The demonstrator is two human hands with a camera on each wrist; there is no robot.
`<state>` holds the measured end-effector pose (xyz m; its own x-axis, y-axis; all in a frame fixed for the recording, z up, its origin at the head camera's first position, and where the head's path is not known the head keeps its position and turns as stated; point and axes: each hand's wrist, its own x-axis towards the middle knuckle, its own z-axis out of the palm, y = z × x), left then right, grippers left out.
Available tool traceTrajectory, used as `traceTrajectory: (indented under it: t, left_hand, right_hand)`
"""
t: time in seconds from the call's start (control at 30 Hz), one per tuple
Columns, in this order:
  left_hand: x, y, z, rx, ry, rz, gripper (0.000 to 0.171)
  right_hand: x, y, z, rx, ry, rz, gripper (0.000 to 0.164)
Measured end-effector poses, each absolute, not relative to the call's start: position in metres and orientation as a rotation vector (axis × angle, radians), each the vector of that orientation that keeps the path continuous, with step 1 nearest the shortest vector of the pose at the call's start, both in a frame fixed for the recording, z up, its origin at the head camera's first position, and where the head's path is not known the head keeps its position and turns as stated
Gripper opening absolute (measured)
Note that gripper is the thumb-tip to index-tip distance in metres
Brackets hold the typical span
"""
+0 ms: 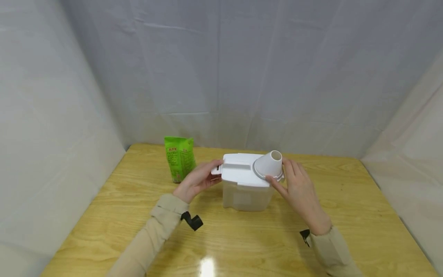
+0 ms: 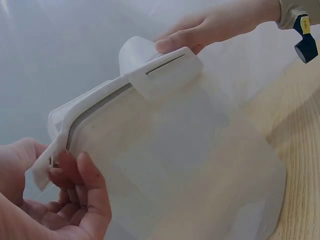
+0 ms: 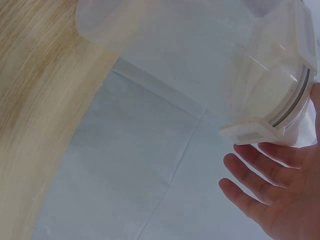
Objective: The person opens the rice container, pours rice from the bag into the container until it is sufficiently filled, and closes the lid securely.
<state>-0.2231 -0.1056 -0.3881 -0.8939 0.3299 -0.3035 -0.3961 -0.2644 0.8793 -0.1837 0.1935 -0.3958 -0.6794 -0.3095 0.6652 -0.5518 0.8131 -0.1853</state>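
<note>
A clear plastic storage container (image 1: pixel 247 198) with a white lid (image 1: pixel 238 179) stands on the table, its long side facing me. My left hand (image 1: pixel 200 178) pinches the tab (image 2: pixel 45 167) at the lid's left end, fingers curled under it. A white cone-shaped cap (image 1: pixel 268 166) with a round hole at its tip sits on the lid's right end. Across that cap reaches my right hand (image 1: pixel 300 188), thumb at its front base and forefinger at its far side. The other right fingers (image 3: pixel 250 175) spread loosely beside the side clip (image 3: pixel 250 132) in the right wrist view.
A green printed pouch (image 1: pixel 180 159) stands upright behind my left hand, near the back of the wooden table (image 1: pixel 256 246). Pale sheeting (image 1: pixel 221 77) hangs behind the table and along both sides.
</note>
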Motion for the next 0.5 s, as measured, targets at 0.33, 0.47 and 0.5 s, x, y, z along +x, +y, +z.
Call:
traceTrajectory:
  t: [0.33,0.47,0.5]
  left_hand:
    - [-0.2245,-0.1117,-0.3878,-0.029,1.638,2.153,0.022]
    - [-0.2252,-0.1132,-0.3881,0.022,1.722,2.112,0.03]
    - [-0.2254,-0.1133,-0.3881,0.029,1.745,2.1,0.032]
  right_hand:
    - [-0.1832,0.1929,-0.395,0.644,-2.352,0.502,0.076]
    - [-0.1833,0.1933,-0.3945,0.64,-2.356,0.508,0.076]
    - [-0.1833,0.1933,-0.3946,0.639,-2.357,0.509,0.076]
